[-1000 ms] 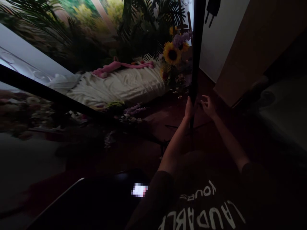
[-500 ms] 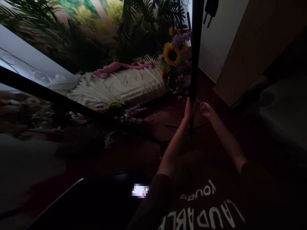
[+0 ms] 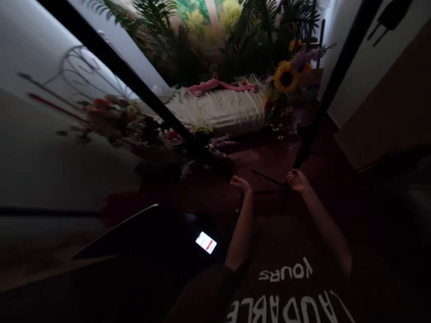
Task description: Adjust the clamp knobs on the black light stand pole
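Observation:
Two slanting black poles rise from the dark floor, one on each side. At the lower part of the right black pole (image 3: 333, 89), my right hand (image 3: 298, 181) has its fingers curled in against it. Thin black legs (image 3: 267, 178) spread over the floor beside that hand. My left hand (image 3: 241, 183) is at the lower end of the left black pole (image 3: 144, 92), wrist bent and fingers pointing left. Dim light hides its fingertips, so I cannot tell whether it grips the pole.
A lit phone (image 3: 206, 242) lies on a dark surface with a pale edge, left of my body. Ahead is a cloth-covered bench (image 3: 218, 107) with a pink plush toy (image 3: 208, 85). Sunflowers (image 3: 286, 77) and other flowers (image 3: 107, 114) flank it. A black plug (image 3: 392, 18) hangs upper right.
My left hand has left the right pole and moved left to the other pole. My right hand stays near the right pole. The view has turned left, so the scene sits farther right.

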The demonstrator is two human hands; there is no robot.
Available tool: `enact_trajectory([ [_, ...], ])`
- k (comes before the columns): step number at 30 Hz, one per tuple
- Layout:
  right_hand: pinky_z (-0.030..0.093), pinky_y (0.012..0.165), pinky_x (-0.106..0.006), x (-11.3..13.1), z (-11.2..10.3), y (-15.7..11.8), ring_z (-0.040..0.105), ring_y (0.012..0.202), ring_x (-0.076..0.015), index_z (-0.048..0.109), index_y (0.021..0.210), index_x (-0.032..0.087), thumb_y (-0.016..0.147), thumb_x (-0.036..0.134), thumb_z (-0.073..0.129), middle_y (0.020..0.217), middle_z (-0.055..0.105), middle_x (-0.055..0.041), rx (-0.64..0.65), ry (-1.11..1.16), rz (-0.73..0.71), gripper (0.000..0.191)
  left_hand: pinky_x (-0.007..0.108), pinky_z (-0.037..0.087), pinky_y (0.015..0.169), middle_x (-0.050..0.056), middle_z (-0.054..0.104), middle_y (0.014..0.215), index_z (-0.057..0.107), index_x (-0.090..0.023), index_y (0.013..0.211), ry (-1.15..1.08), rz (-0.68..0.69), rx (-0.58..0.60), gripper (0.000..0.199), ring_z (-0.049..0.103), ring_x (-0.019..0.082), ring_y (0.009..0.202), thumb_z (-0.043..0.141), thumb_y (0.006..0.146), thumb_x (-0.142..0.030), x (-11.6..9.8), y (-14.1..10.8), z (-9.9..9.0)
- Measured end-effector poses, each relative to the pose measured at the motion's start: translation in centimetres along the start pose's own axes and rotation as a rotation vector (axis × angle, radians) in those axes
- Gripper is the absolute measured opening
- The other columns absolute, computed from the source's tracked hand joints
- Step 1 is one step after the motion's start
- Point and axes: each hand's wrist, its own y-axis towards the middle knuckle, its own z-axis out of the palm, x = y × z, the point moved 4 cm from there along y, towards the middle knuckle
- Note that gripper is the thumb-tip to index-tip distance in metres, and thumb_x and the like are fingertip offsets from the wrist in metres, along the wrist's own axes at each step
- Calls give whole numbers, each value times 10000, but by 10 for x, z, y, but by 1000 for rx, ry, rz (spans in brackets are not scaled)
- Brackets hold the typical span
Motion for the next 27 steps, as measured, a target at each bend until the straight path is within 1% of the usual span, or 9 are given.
enact_trajectory([
  [1,480,399,-124,-6,3,4,539,417,-69,410,765,227,810,121,504,552,547,58,-22,-6,24,149,357,502,897,129,599,1038,493,-156,1073,6,14,-119,402,617,184,1007,174,1029,-397,-5,16,-14],
  [3,478,390,-133,-18,12,12,538,408,-74,423,772,223,839,139,483,553,555,51,-51,-31,65,123,378,488,938,159,594,1114,483,-148,1127,-22,122,-216,415,599,199,1079,171,1032,-405,-25,44,-36],
  [7,470,399,-126,-41,33,30,543,413,-74,423,779,220,872,162,479,553,552,47,-36,-146,171,123,330,496,956,144,619,1190,503,-173,1185,-93,370,-83,428,619,184,1094,303,1012,-510,-79,80,-52],
  [11,474,418,-123,-70,65,49,541,423,-70,426,793,218,909,183,463,567,553,39,42,-248,283,126,330,500,979,118,676,1098,562,-189,1161,-52,546,184,502,650,197,1059,442,941,-623,-116,93,-43],
  [13,469,407,-125,-85,85,57,534,419,-76,434,792,215,949,207,407,554,541,32,72,-279,313,160,317,528,899,94,695,976,587,-183,1124,-26,561,282,532,670,183,922,469,914,-658,-120,97,-38],
  [15,468,402,-127,-102,104,63,534,423,-80,445,797,210,980,232,365,549,538,26,110,-310,359,201,291,535,799,67,687,877,599,-176,1081,-12,539,301,539,654,161,796,502,892,-671,-118,100,-35],
  [17,472,408,-128,-118,123,68,539,437,-81,454,807,205,992,245,360,554,544,24,158,-346,410,211,272,522,740,47,669,818,604,-174,1038,-14,505,270,524,631,148,733,543,871,-667,-114,102,-33],
  [22,490,428,-139,-145,168,81,542,460,-82,482,840,194,1008,275,352,584,571,20,315,-385,465,228,251,500,731,50,657,812,608,-164,1022,-65,479,179,499,636,154,773,586,861,-636,-110,97,-29],
  [27,456,392,-131,-151,201,91,504,418,-75,493,815,195,1024,364,350,548,554,27,322,-418,446,304,253,482,686,33,640,775,618,-172,1005,-100,452,136,482,611,146,725,607,851,-629,-108,94,-27],
])
